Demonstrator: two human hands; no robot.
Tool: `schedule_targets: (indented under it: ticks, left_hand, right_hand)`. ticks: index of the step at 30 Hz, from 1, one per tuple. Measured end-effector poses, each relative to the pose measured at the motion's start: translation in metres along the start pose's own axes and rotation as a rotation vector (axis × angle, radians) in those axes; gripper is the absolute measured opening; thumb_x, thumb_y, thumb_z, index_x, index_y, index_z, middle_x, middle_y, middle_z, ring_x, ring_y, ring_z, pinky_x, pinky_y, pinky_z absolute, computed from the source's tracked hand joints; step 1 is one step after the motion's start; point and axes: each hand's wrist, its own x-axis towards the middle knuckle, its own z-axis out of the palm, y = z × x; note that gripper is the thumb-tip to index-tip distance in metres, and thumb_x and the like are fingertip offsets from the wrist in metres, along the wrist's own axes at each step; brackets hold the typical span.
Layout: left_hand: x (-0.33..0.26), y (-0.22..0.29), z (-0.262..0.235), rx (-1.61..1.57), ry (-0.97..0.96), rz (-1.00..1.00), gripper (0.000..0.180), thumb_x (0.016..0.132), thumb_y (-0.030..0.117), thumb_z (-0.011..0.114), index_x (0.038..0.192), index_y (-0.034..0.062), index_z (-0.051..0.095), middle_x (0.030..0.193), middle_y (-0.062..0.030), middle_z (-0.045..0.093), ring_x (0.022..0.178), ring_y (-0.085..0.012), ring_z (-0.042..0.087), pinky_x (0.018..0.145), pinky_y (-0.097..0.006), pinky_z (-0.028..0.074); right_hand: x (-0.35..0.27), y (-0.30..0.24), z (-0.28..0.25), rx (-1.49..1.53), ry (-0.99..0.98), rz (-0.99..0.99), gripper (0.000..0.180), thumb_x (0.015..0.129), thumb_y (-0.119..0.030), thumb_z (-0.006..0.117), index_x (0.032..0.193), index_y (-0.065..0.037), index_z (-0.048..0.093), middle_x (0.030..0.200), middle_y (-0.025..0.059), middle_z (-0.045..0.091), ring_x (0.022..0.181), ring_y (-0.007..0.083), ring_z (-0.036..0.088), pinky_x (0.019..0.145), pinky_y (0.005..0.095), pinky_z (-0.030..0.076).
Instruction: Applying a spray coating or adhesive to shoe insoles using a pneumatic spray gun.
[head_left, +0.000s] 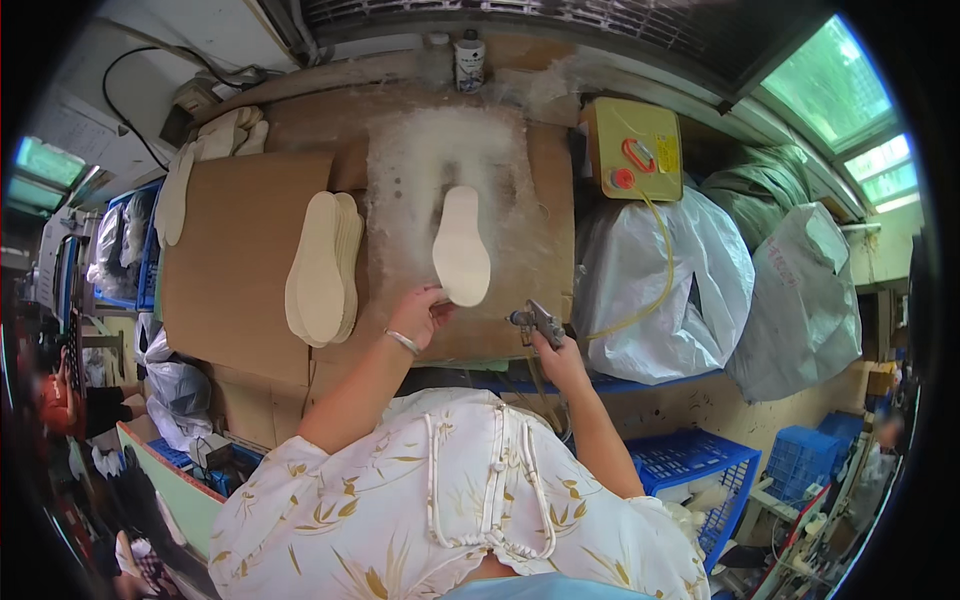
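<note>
A single cream insole lies over the white-crusted patch in the middle of the cardboard-covered table, its wide end toward me. My left hand, a bangle on its wrist, has its fingers curled in a pinch at the lower left edge of that insole. In my right hand is a metal spray gun, pointing left and held a little to the right of the insole. A stack of insoles sits left of the patch.
More insoles lie at the far left. A yellow can with a red cap and a hose stands at the back right, by white plastic bags. A spray can stands at the back. Blue crates are below right.
</note>
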Motion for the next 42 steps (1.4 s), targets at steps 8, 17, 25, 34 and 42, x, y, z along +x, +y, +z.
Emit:
schedule_targets:
  ticks: [8, 17, 25, 34, 42]
  left_hand:
    - [-0.081, 0.097, -0.049, -0.289, -0.334, 0.312, 0.011, 0.086, 0.005, 0.056, 0.096, 0.0063, 0.059, 0.097, -0.0069, 0.065, 0.093, -0.0175, 0.064, 0.086, -0.035, 0.053]
    - [-0.083, 0.268, -0.270, -0.029, 0.016, 0.768, 0.021, 0.085, 0.008, 0.058, 0.106, 0.0064, 0.058, 0.101, -0.0058, 0.065, 0.083, -0.0156, 0.066, 0.070, -0.031, 0.058]
    - [0.000, 0.399, -0.452, 0.170, 0.251, 0.701, 0.056, 0.087, 0.011, 0.059, 0.140, 0.0117, 0.042, 0.100, -0.0005, 0.068, 0.078, -0.0099, 0.065, 0.066, -0.024, 0.053]
    - [0.035, 0.434, -0.545, 0.291, 0.279, 0.574, 0.053, 0.084, 0.009, 0.056, 0.136, 0.0125, 0.048, 0.101, -0.0017, 0.066, 0.081, -0.0122, 0.063, 0.072, -0.029, 0.051]
    - [0.076, 0.411, -0.604, 0.323, 0.597, 0.514, 0.050, 0.080, 0.009, 0.058, 0.129, 0.0042, 0.051, 0.088, -0.0093, 0.066, 0.060, -0.0151, 0.062, 0.048, -0.027, 0.049]
  right_hand:
    - [-0.018, -0.031, 0.001, 0.240, 0.030, 0.015, 0.025, 0.093, -0.026, 0.057, 0.092, -0.003, 0.065, 0.069, 0.0009, 0.060, 0.040, 0.0065, 0.041, 0.037, 0.0239, 0.031]
    - [-0.017, -0.088, 0.046, 0.235, 0.113, -0.056, 0.023, 0.094, -0.025, 0.054, 0.097, -0.002, 0.061, 0.086, 0.0081, 0.066, 0.038, 0.0080, 0.041, 0.034, 0.0237, 0.031]
    - [-0.017, -0.108, 0.106, 0.157, 0.237, 0.095, 0.023, 0.094, -0.025, 0.054, 0.093, -0.002, 0.059, 0.079, 0.0070, 0.063, 0.035, 0.0095, 0.040, 0.032, 0.0246, 0.030]
    - [-0.024, -0.117, 0.138, 0.149, 0.367, 0.208, 0.020, 0.092, -0.022, 0.056, 0.085, -0.003, 0.058, 0.074, 0.0056, 0.061, 0.035, 0.0093, 0.040, 0.032, 0.0246, 0.029]
    - [-0.019, -0.111, 0.144, 0.122, 0.322, 0.160, 0.025, 0.090, -0.026, 0.058, 0.089, 0.000, 0.058, 0.078, 0.0089, 0.063, 0.033, 0.0123, 0.043, 0.030, 0.0264, 0.031]
